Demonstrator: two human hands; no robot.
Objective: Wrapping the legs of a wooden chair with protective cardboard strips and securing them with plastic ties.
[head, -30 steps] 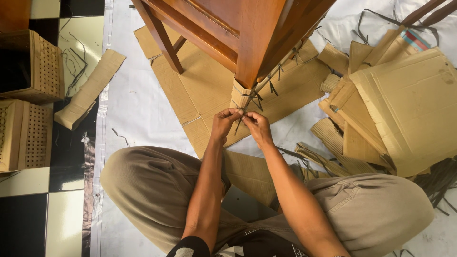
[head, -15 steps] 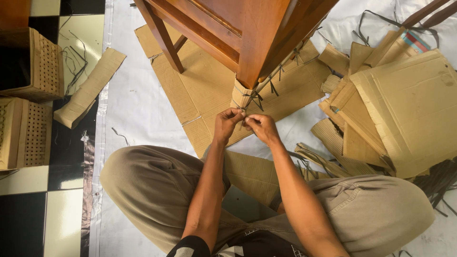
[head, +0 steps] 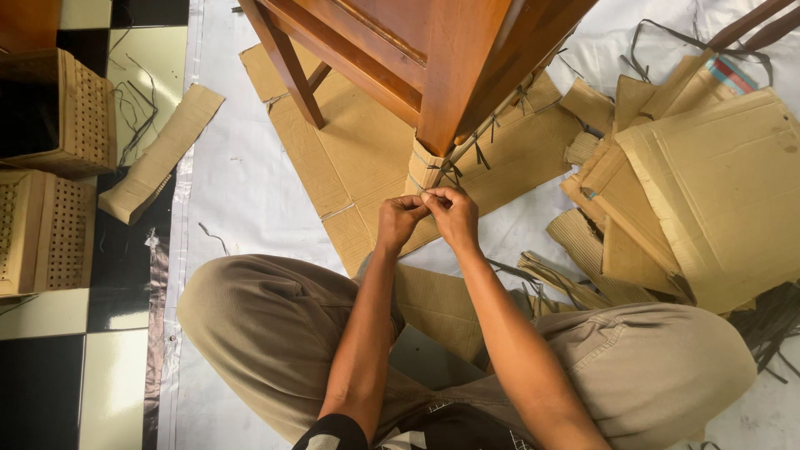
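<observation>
A wooden furniture leg (head: pixel 454 75) stands on a flat cardboard sheet (head: pixel 350 158), its foot wrapped in a cardboard strip (head: pixel 423 171) bound with thin dark ties (head: pixel 454 171). My left hand (head: pixel 398 221) and my right hand (head: pixel 454 215) meet just below that wrapped foot, fingers pinched together on a thin dark tie. The tie itself is mostly hidden by my fingers. I sit cross-legged in tan trousers.
A pile of cardboard pieces (head: pixel 708 183) lies at the right, with loose dark straps (head: pixel 771 325) beside it. A folded cardboard strip (head: pixel 158 158) lies at the left by two perforated boxes (head: pixel 58 167). A second furniture leg (head: pixel 287 67) stands behind.
My hands parted slightly, then closed together again and shifted a little up toward the wrapped foot. The furniture has not moved.
</observation>
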